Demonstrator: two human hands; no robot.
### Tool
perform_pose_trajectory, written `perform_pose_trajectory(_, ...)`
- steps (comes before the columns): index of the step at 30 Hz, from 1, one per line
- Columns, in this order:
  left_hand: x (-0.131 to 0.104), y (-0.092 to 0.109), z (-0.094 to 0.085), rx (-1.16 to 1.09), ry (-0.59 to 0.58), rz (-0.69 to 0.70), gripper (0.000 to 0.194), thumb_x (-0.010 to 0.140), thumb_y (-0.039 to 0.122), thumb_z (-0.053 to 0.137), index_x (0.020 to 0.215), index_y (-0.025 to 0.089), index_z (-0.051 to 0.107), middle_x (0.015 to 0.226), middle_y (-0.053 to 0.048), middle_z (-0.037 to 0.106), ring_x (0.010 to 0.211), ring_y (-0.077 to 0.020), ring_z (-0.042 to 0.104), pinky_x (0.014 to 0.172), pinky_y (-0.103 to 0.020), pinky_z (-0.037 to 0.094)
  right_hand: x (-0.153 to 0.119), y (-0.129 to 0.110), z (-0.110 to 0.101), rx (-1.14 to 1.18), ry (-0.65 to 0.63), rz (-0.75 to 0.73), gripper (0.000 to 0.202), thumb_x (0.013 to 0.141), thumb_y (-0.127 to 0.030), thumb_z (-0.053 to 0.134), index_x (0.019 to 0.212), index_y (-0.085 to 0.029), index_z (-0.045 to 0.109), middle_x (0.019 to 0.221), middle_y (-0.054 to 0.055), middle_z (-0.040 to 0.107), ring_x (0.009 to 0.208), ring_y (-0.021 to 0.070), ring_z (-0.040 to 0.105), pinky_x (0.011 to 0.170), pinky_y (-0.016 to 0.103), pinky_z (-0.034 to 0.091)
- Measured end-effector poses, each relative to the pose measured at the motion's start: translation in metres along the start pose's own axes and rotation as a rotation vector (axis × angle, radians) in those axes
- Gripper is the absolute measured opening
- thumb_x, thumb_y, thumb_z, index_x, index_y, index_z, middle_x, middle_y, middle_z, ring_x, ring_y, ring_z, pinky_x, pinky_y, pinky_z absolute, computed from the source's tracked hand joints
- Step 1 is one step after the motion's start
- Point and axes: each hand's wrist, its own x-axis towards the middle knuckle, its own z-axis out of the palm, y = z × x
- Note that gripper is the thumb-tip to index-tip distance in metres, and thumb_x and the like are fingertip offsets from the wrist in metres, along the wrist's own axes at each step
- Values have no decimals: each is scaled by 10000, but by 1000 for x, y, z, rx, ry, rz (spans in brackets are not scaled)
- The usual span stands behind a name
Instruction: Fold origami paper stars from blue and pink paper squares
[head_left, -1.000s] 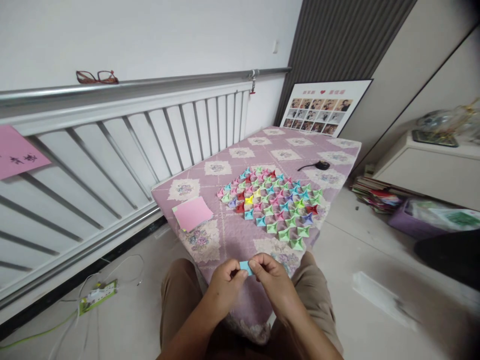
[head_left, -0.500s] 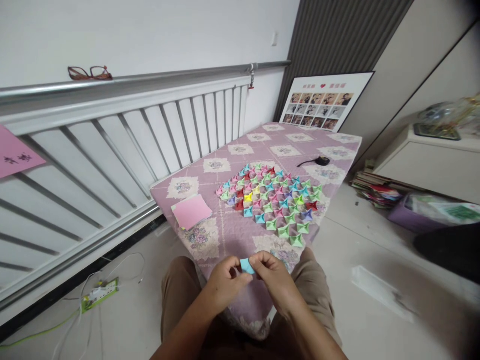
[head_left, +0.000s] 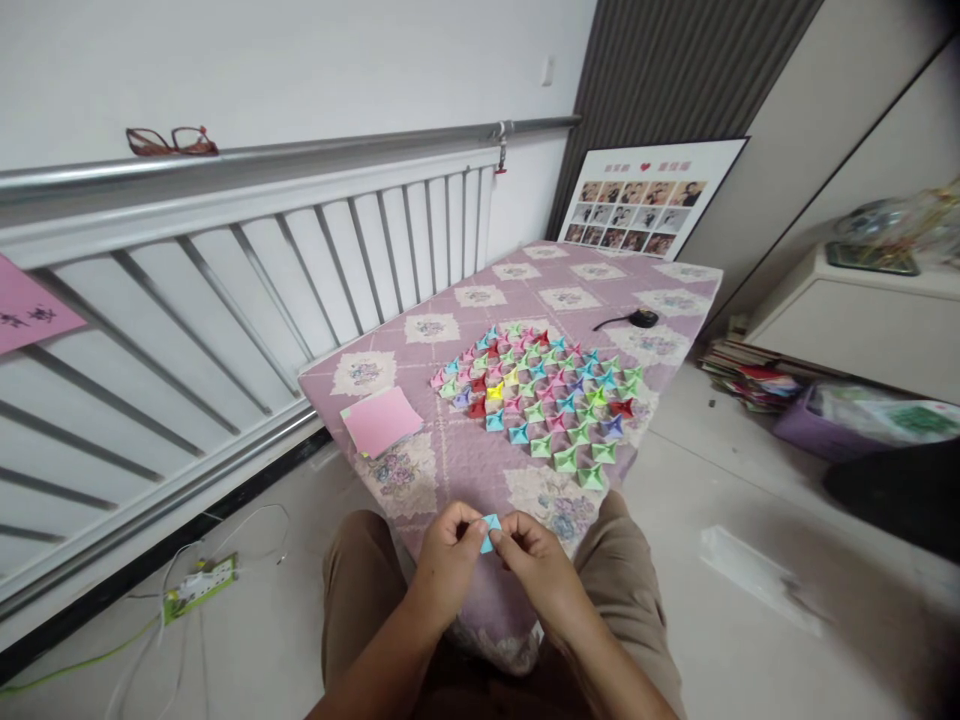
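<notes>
Between my two hands is a small folded piece of light blue paper, held above the near end of the cloth-covered table. My left hand pinches its left side, thumb against fingers. On its right side my right hand pinches it the same way, and fingertips hide part of both edges. Ahead of my hands, many small folded paper shapes in green, blue, pink, red, yellow and purple stand in slanting rows. A stack of pink paper squares lies on the table to the left.
The purple flowered tablecloth reaches the wall. A black object with a strap lies farther back, before a leaning photo board. A white radiator lines the left, with glasses on its pipe. A power strip sits on the floor.
The blue paper has been turned between my fingers and now shows a narrower, upright shape with a fold line. My left hand's thumb has shifted up along it. The rows of folded shapes are unchanged.
</notes>
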Motion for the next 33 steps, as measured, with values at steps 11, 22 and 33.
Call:
perform_pose_trajectory(11,8,-8,-18,12,-217,-81,156,753,192,527,872,156,622,813,-18,647,749,-139,574,708,-245,430,8,17,-11,18,-116,117,274,751,-450,627,852,-207,550,591,-64,498,522,103,429,514,230,338)
perform_pose_trajectory(22,11,-64,-14,478,-288,-39,119,765,79,502,807,167,570,744,17,606,716,-128,551,655,-224,389,14,60,-20,-521,-169,-109,61,774,-238,515,806,-215,561,664,-37,548,635,140,505,620,265,383)
perform_pose_trajectory(33,19,-63,-19,840,-379,61,110,780,134,557,867,191,594,926,-36,591,869,-185,538,776,-286,382,26,73,-19,-752,-202,-231,122,746,-108,524,783,-202,593,804,24,576,756,171,542,695,283,394)
